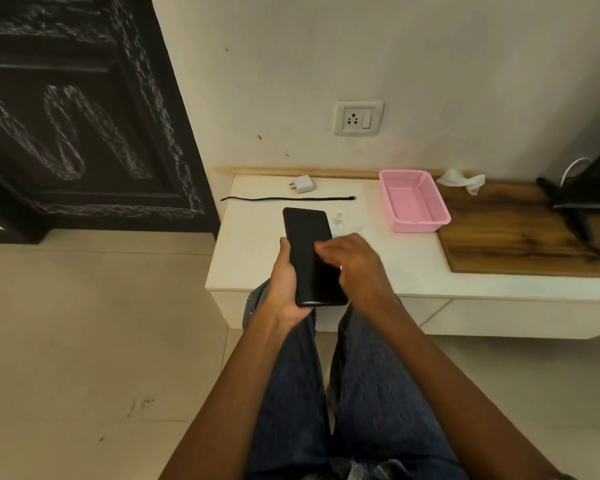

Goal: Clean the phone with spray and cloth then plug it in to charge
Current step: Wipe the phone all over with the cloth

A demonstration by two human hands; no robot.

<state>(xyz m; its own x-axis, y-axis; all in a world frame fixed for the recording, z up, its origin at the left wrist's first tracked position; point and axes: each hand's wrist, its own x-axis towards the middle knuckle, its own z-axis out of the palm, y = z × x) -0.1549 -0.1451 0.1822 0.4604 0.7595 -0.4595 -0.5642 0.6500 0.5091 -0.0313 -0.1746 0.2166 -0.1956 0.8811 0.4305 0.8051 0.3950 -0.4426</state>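
My left hand [284, 282] grips a black phone [309, 251] by its lower left edge, screen up and dark, above the near edge of the white cabinet top [257, 244]. My right hand [352, 263] lies over the phone's right side with bent fingers on the screen; whether it holds anything is hidden. A small clear spray bottle [338, 221] sits on the cabinet just behind that hand. A crumpled white cloth [461, 180] lies at the back by the wall. A white charger plug [303, 184] and a black cable [288, 198] lie at the back left. A wall socket [358, 118] is above them.
An empty pink basket [413, 202] stands right of the bottle. Beyond it is a wooden board [520, 237] with a dark screen stand [582, 202] on it. A dark carved door [77, 116] is on the left. My jeans-clad knees [326, 375] are against the cabinet front.
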